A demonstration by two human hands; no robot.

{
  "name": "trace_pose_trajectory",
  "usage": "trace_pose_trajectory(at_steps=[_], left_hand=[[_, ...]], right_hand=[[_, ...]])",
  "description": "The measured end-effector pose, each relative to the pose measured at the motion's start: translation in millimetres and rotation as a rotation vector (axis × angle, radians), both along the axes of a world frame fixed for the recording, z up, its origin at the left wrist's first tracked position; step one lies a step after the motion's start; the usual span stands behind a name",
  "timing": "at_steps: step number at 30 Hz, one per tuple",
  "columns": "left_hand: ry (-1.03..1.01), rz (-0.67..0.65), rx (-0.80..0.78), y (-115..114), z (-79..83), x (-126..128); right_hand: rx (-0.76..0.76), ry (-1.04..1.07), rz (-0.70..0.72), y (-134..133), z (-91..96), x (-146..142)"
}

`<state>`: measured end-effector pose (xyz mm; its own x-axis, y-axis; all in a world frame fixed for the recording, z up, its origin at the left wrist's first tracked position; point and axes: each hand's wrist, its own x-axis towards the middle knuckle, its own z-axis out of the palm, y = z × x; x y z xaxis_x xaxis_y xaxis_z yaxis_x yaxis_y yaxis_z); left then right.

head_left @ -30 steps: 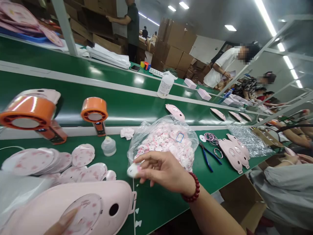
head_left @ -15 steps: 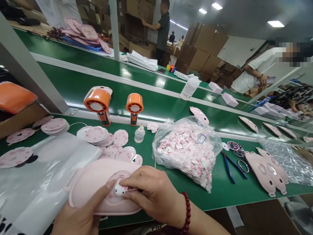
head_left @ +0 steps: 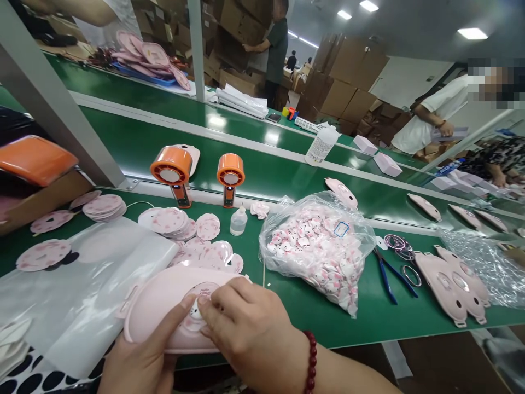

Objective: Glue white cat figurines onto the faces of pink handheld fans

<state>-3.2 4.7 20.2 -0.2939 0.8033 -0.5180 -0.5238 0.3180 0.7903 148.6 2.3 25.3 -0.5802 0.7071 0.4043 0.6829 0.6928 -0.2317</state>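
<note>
A pink oval plastic cover is held in front of me, its printed round recess facing up. My left hand grips its lower left side, with the thumb reaching onto the recess. In that recess sits a small white cat-face piece, partly covered by fingers. My right hand, with a red bead bracelet at the wrist, has its thumb and fingers closed together on the piece. Just beyond my right hand lies a clear bag of cat-face pieces.
Two orange handheld fans stand at the table's back edge. Round printed discs and a small dropper bottle lie left of the bag. Blue-handled pliers and more pink covers are on the right. Plastic sheeting spreads at left.
My right fingers have shifted from pinching the cat-face piece at its edges to lying over its top, hiding more of it. The view has shifted slightly.
</note>
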Motion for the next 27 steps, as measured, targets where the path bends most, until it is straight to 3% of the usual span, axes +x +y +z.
trace_pose_trajectory(at_steps=[3, 6, 8, 10, 15, 24, 27], left_hand=[[-0.019, -0.058, 0.015, -2, 3.3, -2], [-0.007, -0.064, 0.01, -7, 4.0, -5], [-0.015, -0.039, -0.026, -10, 2.1, -6], [-0.031, -0.036, -0.051, -13, -1.3, -6], [-0.032, -0.075, -0.05, -15, -6.0, 0], [-0.023, -0.155, 0.006, -10, -1.7, 6], [-0.007, -0.135, 0.011, -7, -6.0, 4]], right_hand=[[-0.145, 0.381, -0.076, 7, -4.1, 4], [-0.592, 0.754, -0.252, 12, -8.9, 6], [-0.859, 0.884, -0.303, 13, -9.8, 5], [-0.955, 0.968, -0.343, 13, -9.0, 4], [-0.91, 1.051, -0.365, 11, -9.1, 0], [-0.772, 0.968, -0.31, 10, -10.0, 1], [-0.565, 0.786, -0.284, 7, -15.4, -1]])
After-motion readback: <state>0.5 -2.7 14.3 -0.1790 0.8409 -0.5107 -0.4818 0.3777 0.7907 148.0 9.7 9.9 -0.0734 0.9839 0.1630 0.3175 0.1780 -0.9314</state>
